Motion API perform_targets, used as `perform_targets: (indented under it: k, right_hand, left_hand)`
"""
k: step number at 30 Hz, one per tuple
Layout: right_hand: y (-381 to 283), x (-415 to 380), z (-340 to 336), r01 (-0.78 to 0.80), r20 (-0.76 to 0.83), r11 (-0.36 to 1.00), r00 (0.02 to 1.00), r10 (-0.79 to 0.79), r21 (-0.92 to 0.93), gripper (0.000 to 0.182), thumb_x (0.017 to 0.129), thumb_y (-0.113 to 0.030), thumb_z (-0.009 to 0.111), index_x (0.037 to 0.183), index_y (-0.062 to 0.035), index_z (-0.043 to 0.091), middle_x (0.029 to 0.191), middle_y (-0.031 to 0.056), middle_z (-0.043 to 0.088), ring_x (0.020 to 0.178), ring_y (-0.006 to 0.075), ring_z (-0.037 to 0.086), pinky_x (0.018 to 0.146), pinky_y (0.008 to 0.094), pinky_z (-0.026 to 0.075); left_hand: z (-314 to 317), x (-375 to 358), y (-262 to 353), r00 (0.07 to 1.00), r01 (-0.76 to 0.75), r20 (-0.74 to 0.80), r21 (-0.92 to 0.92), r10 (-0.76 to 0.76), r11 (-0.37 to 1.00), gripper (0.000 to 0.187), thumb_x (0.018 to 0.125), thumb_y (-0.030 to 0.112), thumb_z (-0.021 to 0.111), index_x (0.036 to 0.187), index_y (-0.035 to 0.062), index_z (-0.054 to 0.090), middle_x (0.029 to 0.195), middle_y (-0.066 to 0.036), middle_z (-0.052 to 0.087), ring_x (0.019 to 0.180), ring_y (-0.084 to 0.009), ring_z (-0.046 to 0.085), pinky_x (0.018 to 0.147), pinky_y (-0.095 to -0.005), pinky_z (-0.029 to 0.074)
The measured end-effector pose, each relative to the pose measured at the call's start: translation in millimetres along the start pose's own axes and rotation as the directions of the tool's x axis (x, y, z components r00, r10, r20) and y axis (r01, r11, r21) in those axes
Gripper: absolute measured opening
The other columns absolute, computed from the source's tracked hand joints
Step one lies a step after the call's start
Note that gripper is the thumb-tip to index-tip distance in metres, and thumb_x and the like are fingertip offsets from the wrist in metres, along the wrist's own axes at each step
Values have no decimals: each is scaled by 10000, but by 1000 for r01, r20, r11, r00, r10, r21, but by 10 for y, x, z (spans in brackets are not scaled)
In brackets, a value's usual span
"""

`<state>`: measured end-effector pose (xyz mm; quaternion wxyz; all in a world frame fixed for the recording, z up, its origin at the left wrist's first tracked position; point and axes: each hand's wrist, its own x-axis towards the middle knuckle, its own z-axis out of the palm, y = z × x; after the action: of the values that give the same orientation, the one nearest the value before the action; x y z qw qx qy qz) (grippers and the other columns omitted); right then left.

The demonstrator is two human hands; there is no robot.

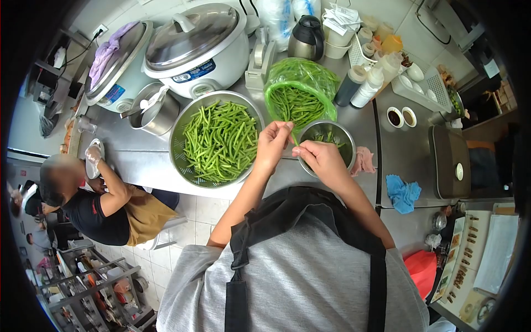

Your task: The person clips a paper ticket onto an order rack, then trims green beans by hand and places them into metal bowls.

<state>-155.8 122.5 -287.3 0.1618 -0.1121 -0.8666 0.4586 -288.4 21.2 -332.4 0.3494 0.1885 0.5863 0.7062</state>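
Observation:
My left hand and my right hand pinch the two ends of one green bean between them, over the rim of a small steel bowl that holds a few bean pieces. To the left stands a large steel colander bowl heaped with green beans. Behind my hands lies an open green plastic bag with more whole beans inside.
Two rice cookers stand at the back left, a dark kettle and sauce bottles at the back right. A pink cloth and blue cloth lie on the steel counter. Another person works at the left.

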Motion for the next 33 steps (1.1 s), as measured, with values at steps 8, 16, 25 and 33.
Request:
perform_targets:
  k: [8,16,25,33]
  right_hand:
    - [7,19,-27,259,-5,966,966,-259,9,154,904,-156,601,915,-8,645,798,141,641,730,317,628,639,382,477]
    - [71,-32,-297,35,-50,993,998,-29,113,146,888,-115,586,805,-1,625,686,74,600,595,139,545,576,280,426]
    - [629,-86,-488,179,-66,900,973,-222,-397,200,840,-169,637,960,-24,703,759,104,638,726,283,588,644,416,454]
    - [593,575,-585,-313,202,791,858,473,-526,298,843,-315,678,918,-27,697,743,139,663,867,332,638,724,387,500]
  left_hand:
    - [199,-200,144,869,486,254,-271,-425,831,397,989,346,493,1265,61,509,1164,-38,602,986,-122,584,744,-247,503]
    - [197,-89,169,972,235,83,-456,-222,858,270,956,301,586,1011,37,597,693,35,487,566,-56,425,520,-200,410]
    - [-209,60,359,992,70,-73,-341,-100,938,345,954,294,596,1143,5,614,821,13,603,615,-33,404,542,-186,351]
    - [-1002,-165,649,899,65,-155,972,409,225,373,856,258,684,1153,34,670,999,-135,678,952,-303,601,863,-386,468]
